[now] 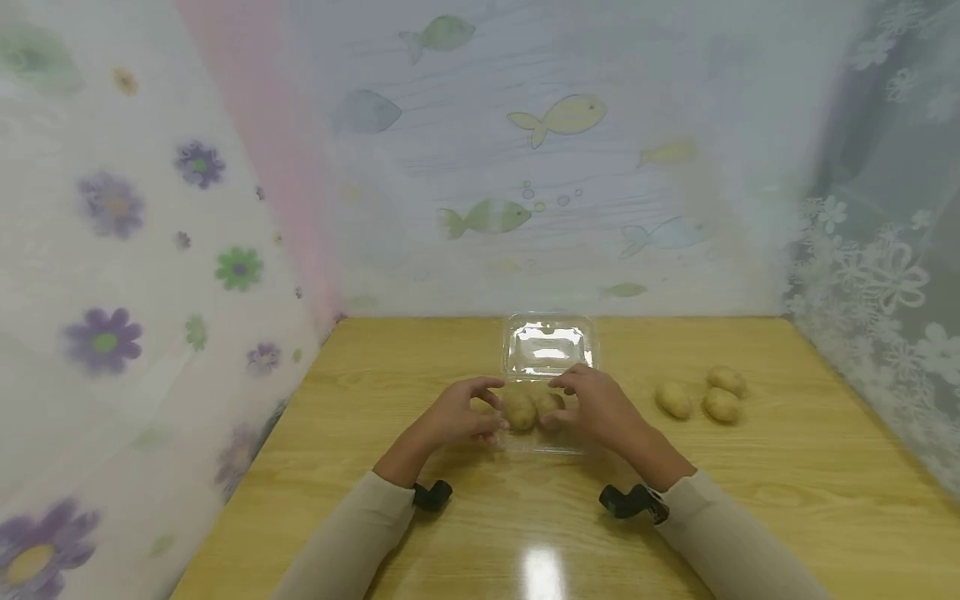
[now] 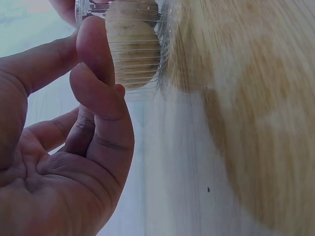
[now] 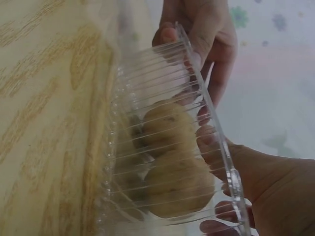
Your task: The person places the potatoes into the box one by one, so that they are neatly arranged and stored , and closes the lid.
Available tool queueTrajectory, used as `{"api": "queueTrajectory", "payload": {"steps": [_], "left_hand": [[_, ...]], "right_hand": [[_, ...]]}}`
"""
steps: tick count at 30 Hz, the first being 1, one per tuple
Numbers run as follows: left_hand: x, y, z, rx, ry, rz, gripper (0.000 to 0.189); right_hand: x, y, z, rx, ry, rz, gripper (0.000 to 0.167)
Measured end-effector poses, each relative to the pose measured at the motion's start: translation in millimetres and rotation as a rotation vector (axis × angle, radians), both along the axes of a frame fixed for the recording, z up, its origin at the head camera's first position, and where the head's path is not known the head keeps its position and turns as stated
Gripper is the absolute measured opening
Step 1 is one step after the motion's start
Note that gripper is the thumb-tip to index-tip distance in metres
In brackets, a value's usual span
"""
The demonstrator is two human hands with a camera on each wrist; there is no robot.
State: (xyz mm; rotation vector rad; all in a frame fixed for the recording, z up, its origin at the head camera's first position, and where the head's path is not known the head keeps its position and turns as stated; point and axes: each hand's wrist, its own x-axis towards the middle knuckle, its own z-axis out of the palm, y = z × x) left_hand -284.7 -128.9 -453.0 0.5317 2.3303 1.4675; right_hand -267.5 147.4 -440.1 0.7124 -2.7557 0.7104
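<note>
A clear plastic container lies on the table with its hinged lid folded back. Potatoes sit in its ribbed base: one potato in the middle, and another partly behind my left hand. That hand is at the container's left end, pinching the rim with its fingertips. My right hand reaches in at the right end. Its thumb and fingers grip a potato lying in the base, beside a second potato. The fingers partly cover the gripped potato in the head view.
Three loose potatoes lie right of the container: one potato alone, the other two touching, a potato behind a potato. The wooden table meets a fish-patterned curtain at the back and flowered sheets at both sides.
</note>
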Motion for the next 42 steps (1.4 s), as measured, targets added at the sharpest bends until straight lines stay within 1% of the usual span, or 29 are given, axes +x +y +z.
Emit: {"api": "queueTrajectory", "payload": {"steps": [6,12,20,24,28,31,36,42], "left_hand": [[1.8,3.3,2.9,-0.008,0.011,0.001,0.072],[1.4,3.3,3.6,-0.010,0.013,-0.001,0.071],[2.1,-0.2,2.4,0.001,-0.010,0.001,0.071],[1.4,-2.6,1.6,0.005,-0.008,0.004,0.070],[0.0,-2.8,-0.7,0.006,-0.003,0.000,0.070],[-0.7,-2.1,-1.8,0.004,-0.001,-0.003,0.071],[-0.8,-1.2,-1.6,-0.007,0.005,-0.004,0.071],[-1.0,-0.2,-0.4,-0.013,0.006,-0.006,0.071]], "right_hand": [[-2.0,6.9,4.0,-0.012,0.057,0.000,0.051],[-1.3,12.6,9.8,-0.043,0.061,-0.012,0.052],[-1.5,18.3,13.9,-0.024,0.072,-0.012,0.055],[-2.1,21.9,13.5,-0.025,0.085,-0.006,0.053],[-3.4,26.8,11.4,-0.028,0.101,-0.019,0.052],[-2.8,30.7,12.2,-0.029,0.094,-0.029,0.054],[-0.7,37.1,15.0,-0.030,0.079,-0.050,0.058],[1.1,44.7,15.6,-0.033,0.099,-0.051,0.057]]}}
